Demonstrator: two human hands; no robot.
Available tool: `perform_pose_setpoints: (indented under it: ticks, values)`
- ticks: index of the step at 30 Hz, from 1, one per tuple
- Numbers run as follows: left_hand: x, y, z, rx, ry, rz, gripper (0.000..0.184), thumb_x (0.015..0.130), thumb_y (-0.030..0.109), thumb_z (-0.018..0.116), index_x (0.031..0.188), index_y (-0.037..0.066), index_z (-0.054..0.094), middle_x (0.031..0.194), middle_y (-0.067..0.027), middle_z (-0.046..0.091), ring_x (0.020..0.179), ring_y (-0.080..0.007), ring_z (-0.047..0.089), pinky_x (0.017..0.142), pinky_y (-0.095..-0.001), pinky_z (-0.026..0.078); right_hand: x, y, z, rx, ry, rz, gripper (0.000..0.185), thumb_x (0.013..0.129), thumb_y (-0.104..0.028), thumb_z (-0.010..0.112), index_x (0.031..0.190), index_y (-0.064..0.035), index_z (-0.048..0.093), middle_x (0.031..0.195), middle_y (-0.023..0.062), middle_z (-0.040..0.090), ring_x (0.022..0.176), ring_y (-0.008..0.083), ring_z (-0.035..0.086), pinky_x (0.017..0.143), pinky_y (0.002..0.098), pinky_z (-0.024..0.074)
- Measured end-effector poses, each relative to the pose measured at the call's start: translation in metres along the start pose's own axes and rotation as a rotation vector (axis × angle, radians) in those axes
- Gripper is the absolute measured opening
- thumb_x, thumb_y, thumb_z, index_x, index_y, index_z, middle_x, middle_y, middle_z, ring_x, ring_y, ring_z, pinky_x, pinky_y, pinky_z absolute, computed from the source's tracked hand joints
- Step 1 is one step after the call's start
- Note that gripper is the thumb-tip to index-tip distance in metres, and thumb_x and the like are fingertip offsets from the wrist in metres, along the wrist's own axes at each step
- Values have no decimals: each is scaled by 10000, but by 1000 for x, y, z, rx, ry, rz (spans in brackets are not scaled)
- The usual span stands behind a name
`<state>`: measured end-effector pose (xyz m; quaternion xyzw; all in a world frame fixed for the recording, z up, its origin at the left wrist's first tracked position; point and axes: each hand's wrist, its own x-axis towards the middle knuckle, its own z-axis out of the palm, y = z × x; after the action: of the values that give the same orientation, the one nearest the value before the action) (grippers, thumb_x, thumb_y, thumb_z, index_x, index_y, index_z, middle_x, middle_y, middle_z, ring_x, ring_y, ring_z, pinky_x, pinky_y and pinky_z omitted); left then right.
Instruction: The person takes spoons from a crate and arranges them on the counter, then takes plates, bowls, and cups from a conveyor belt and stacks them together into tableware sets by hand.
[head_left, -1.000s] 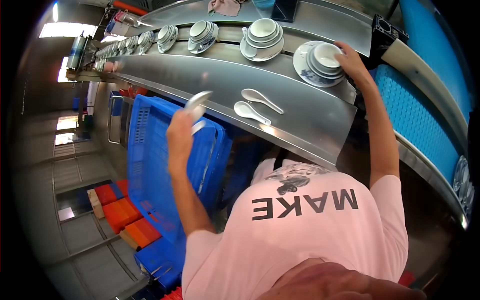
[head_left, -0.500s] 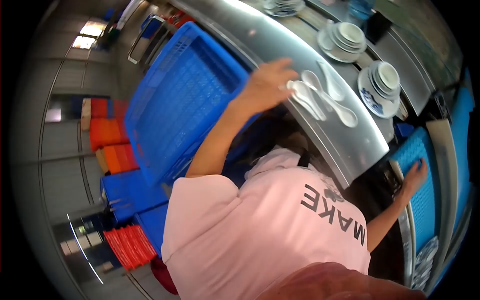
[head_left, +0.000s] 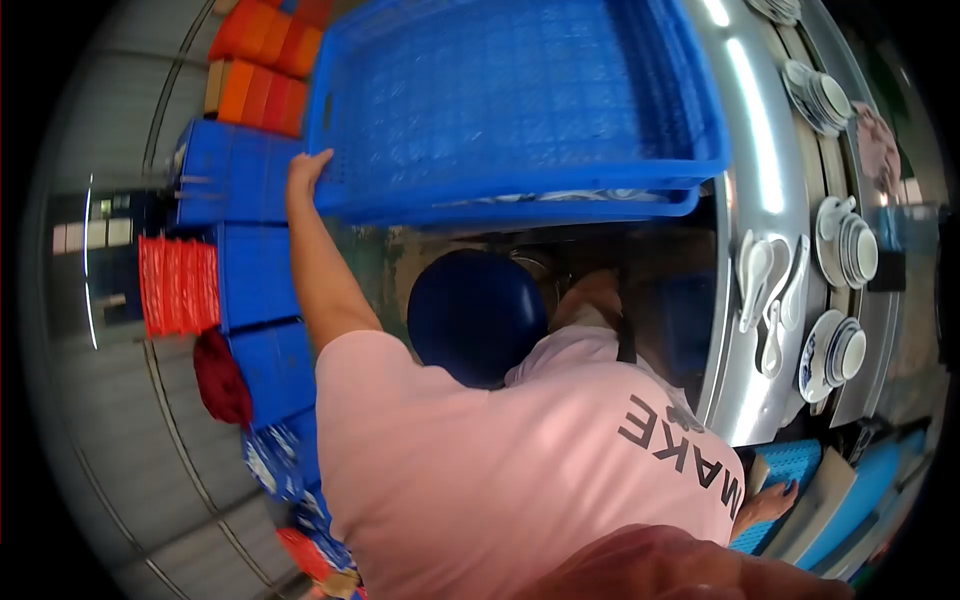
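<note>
My left hand (head_left: 306,172) grips the near left corner of the rim of a large blue plastic crate (head_left: 500,185), its thumb over the edge. Thin, shiny material shows in a gap below the crate's near rim. At the lower right, my right hand (head_left: 770,505) is beside a blue textured surface (head_left: 785,460), fingers stretched out with nothing visible in them. Several white soup spoons (head_left: 772,275) lie on the steel counter (head_left: 740,400), apart from both hands.
Stacked dishes (head_left: 838,355) with bowls and saucers stand in a row along the counter's right side. A round blue stool (head_left: 475,315) is before me. Blue bins (head_left: 262,275), orange boxes (head_left: 262,95) and a red stack (head_left: 178,285) stand at the left.
My left hand has left the spoons and moved left onto the crate's rim. The view has turned, so the crate appears ahead and the counter at the right. My right hand appears lower.
</note>
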<state>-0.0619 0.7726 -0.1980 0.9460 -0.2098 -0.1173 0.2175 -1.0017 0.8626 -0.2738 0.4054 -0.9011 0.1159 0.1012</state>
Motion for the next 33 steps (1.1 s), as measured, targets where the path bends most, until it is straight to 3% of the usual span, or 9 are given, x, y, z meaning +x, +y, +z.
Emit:
perform_pose_setpoints:
  ticks: [1,4,9,13,17,20,26,30,33]
  values:
    - [-13,-4,-2,-285,-67,22,278,721,187,676,918,11,588,775,-131,615,696,-237,610,599,-383,496,2,0,0,16,-15,-9,332,803,-185,445,1079,-63,584,1047,159,574,925,321,545,799,392,424]
    - [-62,-32,-16,-544,-112,-10,291,735,192,665,961,26,590,825,-104,605,693,-187,580,553,-321,480,8,8,6,15,-42,-96,328,786,-182,461,1072,-90,594,1042,154,575,911,307,547,790,379,420]
    - [-190,-149,16,-612,149,-126,223,768,141,629,953,32,569,850,-104,604,668,-190,588,547,-322,486,11,0,3,54,-84,-169,335,784,-196,460,1079,-118,599,1052,148,571,887,304,551,760,398,429]
    - [-280,-246,86,-1208,122,-342,235,803,83,576,1026,36,519,797,-92,602,642,-199,581,556,-334,476,21,9,13,116,-68,-236,349,771,-216,456,1064,-112,614,993,173,594,832,329,562,743,426,427]
    - [-372,-294,120,-1476,120,-465,247,809,63,538,1051,35,493,901,-109,570,760,-214,573,670,-354,483,16,-8,2,67,-72,-265,342,768,-228,461,1042,-100,622,909,171,617,789,329,580,709,422,439]
    - [-406,-349,138,-1435,210,-647,246,810,39,499,1055,32,479,966,-149,563,838,-266,582,720,-418,501,6,-29,-1,95,-29,-353,324,772,-231,463,1016,-88,622,900,173,618,784,327,583,704,420,444]
    - [-490,-402,134,-1697,77,-989,261,763,59,496,1023,43,479,938,-141,555,827,-280,583,723,-466,492,-36,-73,-6,138,-23,-521,297,779,-238,466,963,-64,621,881,176,619,775,323,588,694,416,453]
    - [-515,-474,136,-2069,117,-1180,274,724,131,527,982,57,476,965,-166,548,819,-320,562,643,-514,483,-78,-103,-6,156,-50,-634,286,783,-243,469,928,-47,620,868,179,620,768,320,591,687,413,459]
    - [-536,-527,140,-1902,332,-1456,289,742,173,522,998,55,464,972,-172,541,838,-370,542,607,-535,476,-111,-119,-4,153,-67,-696,283,787,-246,470,902,-35,620,859,181,620,764,318,593,682,411,464]
